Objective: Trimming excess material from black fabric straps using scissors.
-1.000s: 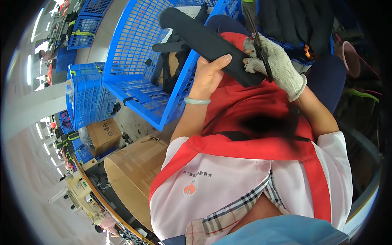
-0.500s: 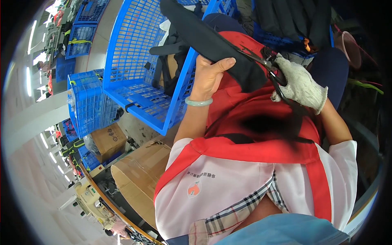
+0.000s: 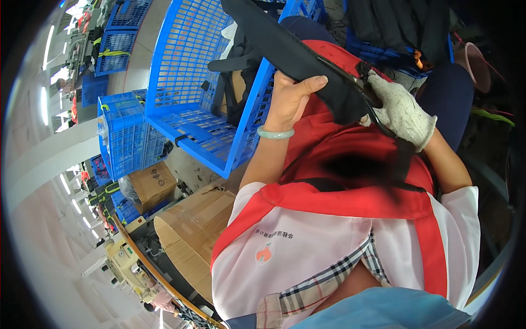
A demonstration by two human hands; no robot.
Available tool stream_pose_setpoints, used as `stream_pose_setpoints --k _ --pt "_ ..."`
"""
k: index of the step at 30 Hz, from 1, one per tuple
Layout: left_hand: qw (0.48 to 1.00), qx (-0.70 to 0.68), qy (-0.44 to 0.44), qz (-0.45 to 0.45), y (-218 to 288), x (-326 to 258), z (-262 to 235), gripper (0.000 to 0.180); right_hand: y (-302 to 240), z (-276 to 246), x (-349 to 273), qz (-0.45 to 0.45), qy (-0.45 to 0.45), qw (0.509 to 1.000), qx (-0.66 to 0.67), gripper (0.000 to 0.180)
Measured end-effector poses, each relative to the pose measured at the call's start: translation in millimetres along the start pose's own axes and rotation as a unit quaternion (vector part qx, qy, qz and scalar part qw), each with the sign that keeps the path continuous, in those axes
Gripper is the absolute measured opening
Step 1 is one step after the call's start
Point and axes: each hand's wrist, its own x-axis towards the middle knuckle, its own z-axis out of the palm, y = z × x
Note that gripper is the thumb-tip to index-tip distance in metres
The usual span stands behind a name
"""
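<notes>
A long, curved black fabric piece (image 3: 279, 46) is gripped in my left hand (image 3: 287, 101), the thumb on top and the fingers beneath. A pale green bangle sits on that wrist. My right hand (image 3: 405, 112), in a whitish knit glove, is closed round the dark handles of a pair of scissors (image 3: 378, 122). Their blades lie along the piece's right edge, mostly hidden against the dark cloth. A small dark tuft of scraps (image 3: 362, 68) shows beside the gloved fingers. Both hands are above the red apron (image 3: 312, 145) over my lap.
A blue plastic crate (image 3: 189, 71) with black pieces inside stands close on the left. Black cloth pieces (image 3: 397, 24) hang over another blue crate at the far right, near a pink basket (image 3: 474, 66). Cardboard (image 3: 194, 225) and stacked blue crates (image 3: 129, 134) are at left.
The scissor blades, earlier standing out over the fabric, now lie along its edge and barely show. My left hand and the fabric sit slightly further right in view.
</notes>
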Motion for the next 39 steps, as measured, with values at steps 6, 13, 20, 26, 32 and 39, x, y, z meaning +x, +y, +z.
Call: stream_pose_setpoints --k 6,13,20,26,32,39 --pt "1.0 -0.022 0.013 0.003 -2 -3 -5 0.027 -10 -7 3 0.051 -0.048 0.99 -0.122 0.065" --pt "1.0 -0.019 0.0 0.004 -5 -5 -7 0.028 -12 -9 -5 -0.102 -0.019 0.958 -0.269 0.074" --pt "1.0 -0.02 -0.015 0.016 -5 -4 -11 0.032 -14 -1 -2 -0.033 -0.022 0.992 -0.12 0.057" --pt "1.0 -0.006 -0.017 0.022 -7 -12 2 0.03 -5 5 2 -0.091 0.041 0.993 -0.059 0.04" --pt "0.994 -0.096 0.049 0.028 5 -4 -3 0.027 5 8 1 -0.073 0.039 0.994 -0.07 0.044" --pt "0.998 -0.058 0.008 0.039 -6 -8 -4 0.026 -8 11 3 -0.086 0.043 0.985 -0.14 0.054"
